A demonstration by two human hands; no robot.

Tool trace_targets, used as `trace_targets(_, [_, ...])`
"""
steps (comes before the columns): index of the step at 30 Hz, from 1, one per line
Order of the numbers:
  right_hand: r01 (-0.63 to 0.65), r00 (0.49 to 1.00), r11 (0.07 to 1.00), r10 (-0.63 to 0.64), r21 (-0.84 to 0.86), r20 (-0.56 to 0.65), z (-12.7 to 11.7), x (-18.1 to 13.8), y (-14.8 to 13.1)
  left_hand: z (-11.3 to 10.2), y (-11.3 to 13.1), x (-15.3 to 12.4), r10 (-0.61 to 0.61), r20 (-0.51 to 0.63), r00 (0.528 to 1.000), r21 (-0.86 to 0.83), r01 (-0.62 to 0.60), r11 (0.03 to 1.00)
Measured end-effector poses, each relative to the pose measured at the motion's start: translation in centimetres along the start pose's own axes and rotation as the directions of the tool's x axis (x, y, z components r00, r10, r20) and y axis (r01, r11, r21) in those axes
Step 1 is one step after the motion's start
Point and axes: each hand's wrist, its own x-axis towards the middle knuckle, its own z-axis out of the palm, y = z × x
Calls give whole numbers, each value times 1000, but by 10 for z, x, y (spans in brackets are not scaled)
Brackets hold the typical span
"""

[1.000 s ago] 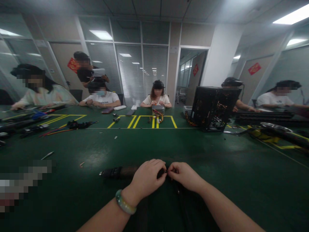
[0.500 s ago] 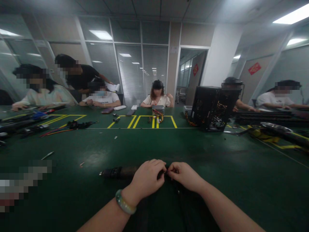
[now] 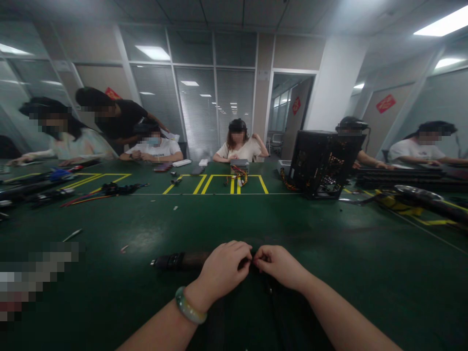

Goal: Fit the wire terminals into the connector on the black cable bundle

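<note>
Just in front of me on the green table lies a dark, slim power-screwdriver-shaped tool, its metal tip pointing left. Its other end goes out of sight behind my left hand, whose fingers are curled and closed. My right hand pinches thumb against fingers, almost touching the left fingertips. Whatever sits between the two sets of fingertips is too small and dark to make out. Below the hands runs a dark long thing, hard to tell from the shadow. A green bangle circles my left wrist.
A black computer case stands at the back right, near a power supply with cables. Dark cables lie at the left, with a small white stick nearer. Several people sit across the table; one leans over.
My hands and the tool stay almost where they were. Across the table, the seated person's raised arm has lifted further, and the leaning person has shifted slightly left.
</note>
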Motion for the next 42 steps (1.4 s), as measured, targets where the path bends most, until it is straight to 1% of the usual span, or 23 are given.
trace_targets(5, [13, 1000, 1000, -13, -13, -11, 0, 1, 1, -1, 1, -1, 3, -14, 1000, -17, -3, 1000])
trace_targets(12, [22, 1000, 999, -23, -30, -18, 1, 1, 3, 4, -3, -1, -55, -41, 998, -30, 54, 998])
trace_targets(18, [4, 1000, 1000, -4, -26, -7, 0, 0, 0, 4, -4, -1, -8, -21, 1000, -15, 8, 1000])
trace_targets(24, [22, 1000, 1000, -22, -21, -4, -1, -1, -1, -1, -1, 0, 28, -2, 1000, -32, -28, 999])
trace_targets(27, [23, 1000, 1000, -23, -16, -7, 0, 0, 0, -1, 0, -1, 20, -5, 1000, -42, -20, 999])
trace_targets(31, [21, 1000, 1000, -21, -9, -8, 0, 0, 1, 1, 0, -1, -42, -37, 998, -52, 40, 998])
trace_targets(33, [18, 1000, 1000, -18, -6, -9, 1, 1, 2, 2, 0, -1, -54, -40, 998, -53, 52, 997])
trace_targets(39, [22, 1000, 1000, -22, -13, -11, 1, 1, 3, 4, -3, -1, -7, -30, 1000, -36, 6, 999])
trace_targets(42, [18, 1000, 1000, -18, -17, -3, 0, 1, 2, 3, -2, -1, -3, -18, 1000, -26, 3, 1000])
